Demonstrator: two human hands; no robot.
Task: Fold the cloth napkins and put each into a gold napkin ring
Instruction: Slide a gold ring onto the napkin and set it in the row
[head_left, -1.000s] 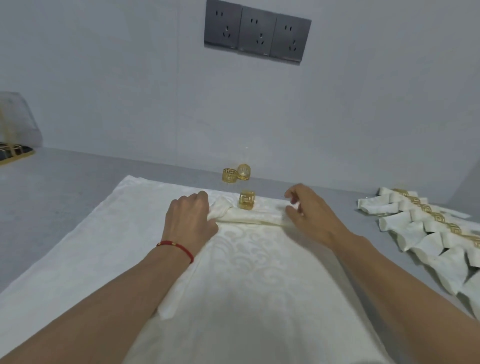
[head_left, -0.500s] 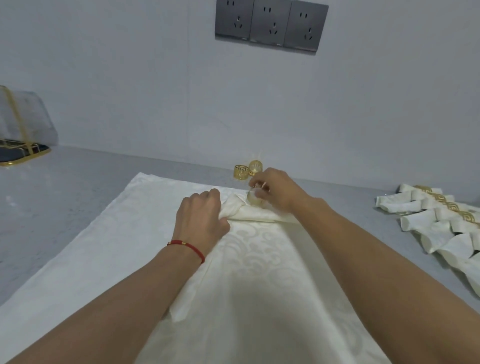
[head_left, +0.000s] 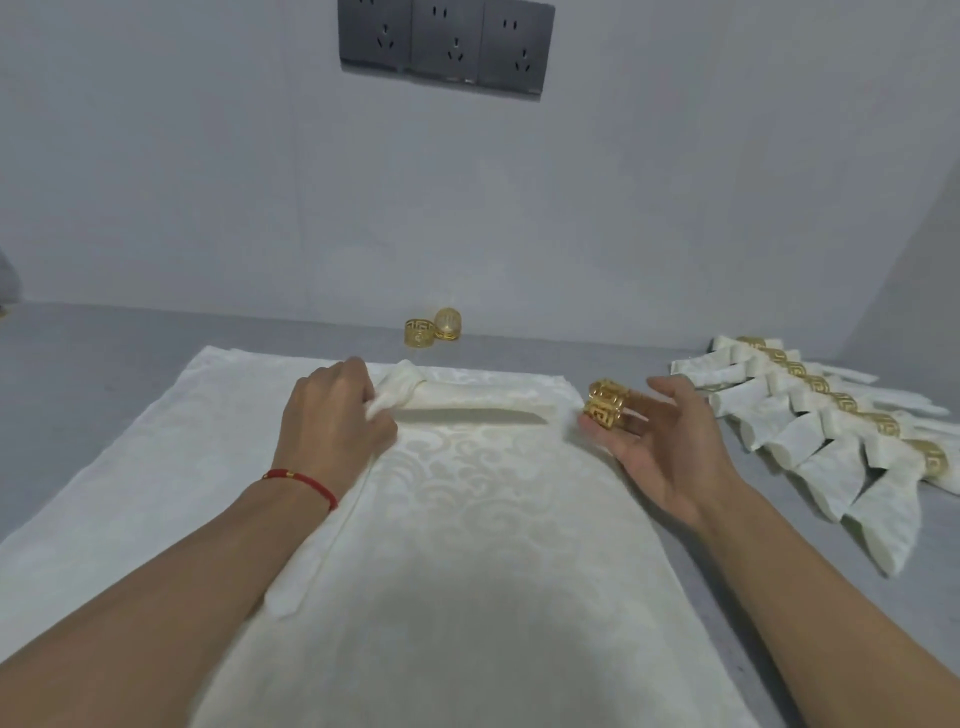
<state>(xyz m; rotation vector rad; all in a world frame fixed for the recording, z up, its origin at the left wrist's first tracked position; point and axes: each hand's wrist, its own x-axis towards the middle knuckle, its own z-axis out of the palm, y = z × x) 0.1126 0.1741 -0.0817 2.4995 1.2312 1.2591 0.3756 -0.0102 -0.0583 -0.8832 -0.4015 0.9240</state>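
Note:
A cream napkin (head_left: 483, 400) lies folded into a long narrow band across the far end of a spread cream cloth (head_left: 467, 519). My left hand (head_left: 332, 415) grips the band's left end, where the fabric bunches up. My right hand (head_left: 670, 441) is palm-up just off the band's right end and holds a gold napkin ring (head_left: 607, 404) on its fingertips. Two more gold rings (head_left: 434, 330) stand on the grey table behind the cloth.
A row of several folded napkins in gold rings (head_left: 831, 431) lies on the grey table (head_left: 104, 374) at the right. A grey wall with a dark socket panel (head_left: 447, 44) stands close behind.
My right hand picked the gold ring off the folded napkin and carried it right, beyond the band's end. My left hand kept its hold on the left end.

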